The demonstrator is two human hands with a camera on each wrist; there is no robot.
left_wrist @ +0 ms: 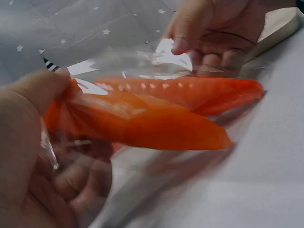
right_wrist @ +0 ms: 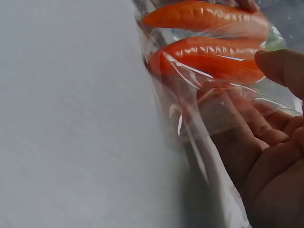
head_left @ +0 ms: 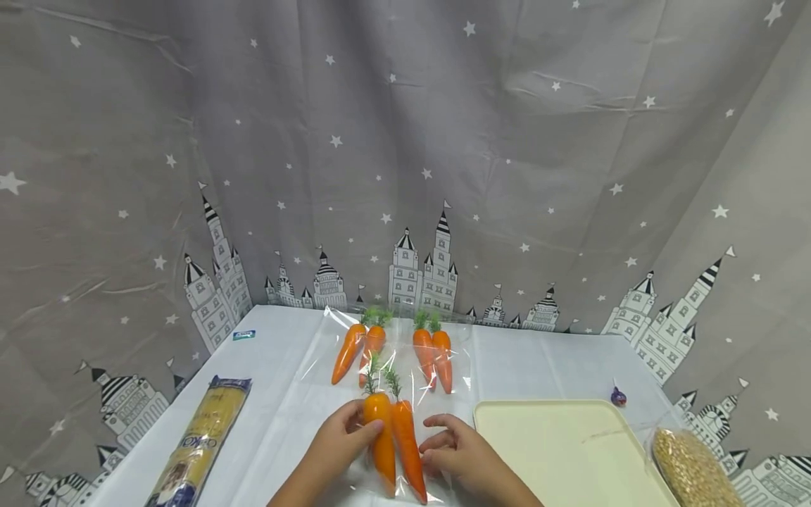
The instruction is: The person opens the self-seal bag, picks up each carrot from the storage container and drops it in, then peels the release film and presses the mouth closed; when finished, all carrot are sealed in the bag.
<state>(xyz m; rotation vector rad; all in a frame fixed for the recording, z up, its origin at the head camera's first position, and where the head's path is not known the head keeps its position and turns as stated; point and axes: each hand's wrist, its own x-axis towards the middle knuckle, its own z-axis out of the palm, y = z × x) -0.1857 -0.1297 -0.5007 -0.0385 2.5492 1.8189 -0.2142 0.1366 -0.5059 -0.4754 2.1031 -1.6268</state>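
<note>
White table (head_left: 285,394): cream tray (head_left: 564,443) at 4 o'clock, pasta packet (head_left: 203,440) at 8 o'clock. Two more carrot bags (head_left: 395,345) at 12 o'clock, flat on cloth. Left hand (head_left: 336,443) and right hand (head_left: 459,451) at 6 o'clock, fingers curled round clear bag of two carrots (head_left: 393,440), gripping it from both sides, near front edge. Grain bag (head_left: 693,468) at 4 o'clock, past tray.

Both forearms come in from 6 o'clock, close together. The left hand (head_left: 338,440) curls, thumb laid across toward 3 o'clock, pinching. The right hand (head_left: 457,451) sits palm inward, fingers bent toward 9 o'clock, gripping too.
</note>
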